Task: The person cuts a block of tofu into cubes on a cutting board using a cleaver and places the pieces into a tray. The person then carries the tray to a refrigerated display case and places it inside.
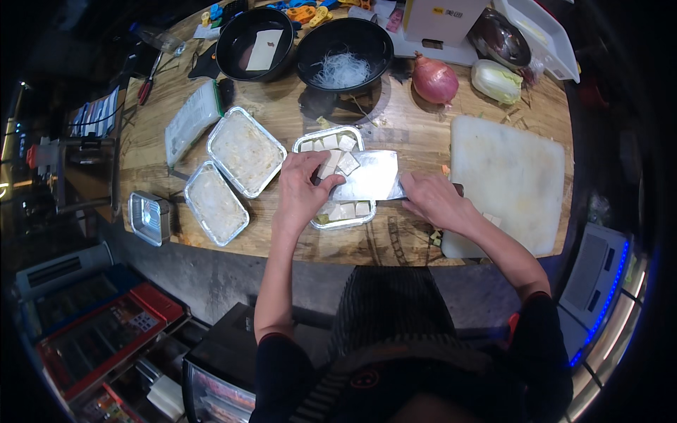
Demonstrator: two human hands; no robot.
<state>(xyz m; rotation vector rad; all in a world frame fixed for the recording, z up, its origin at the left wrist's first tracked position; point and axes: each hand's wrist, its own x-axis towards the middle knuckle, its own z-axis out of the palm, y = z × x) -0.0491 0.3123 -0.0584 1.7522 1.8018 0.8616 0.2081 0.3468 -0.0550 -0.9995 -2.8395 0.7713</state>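
Note:
My right hand (431, 196) grips the handle of a cleaver (376, 173), whose flat blade lies level over a foil tray (342, 226). White tofu cubes (348, 163) rest on the blade's left part. My left hand (304, 187) holds the left end of these pieces between thumb and fingers. More tofu cubes (330, 141) sit inside the foil tray, in its far and near parts; its middle is hidden under the blade and my left hand. A few pale pieces (492, 219) lie on the white cutting board (508, 180), partly behind my right forearm.
Two filled foil trays (246, 153) (217, 205) and stacked empty ones (149, 218) stand left, near a plastic bag (193, 124). Two black bowls (255, 45) (344, 53) stand behind. A red onion (435, 82) and a cabbage (496, 82) lie back right; scissors (148, 84) lie far left.

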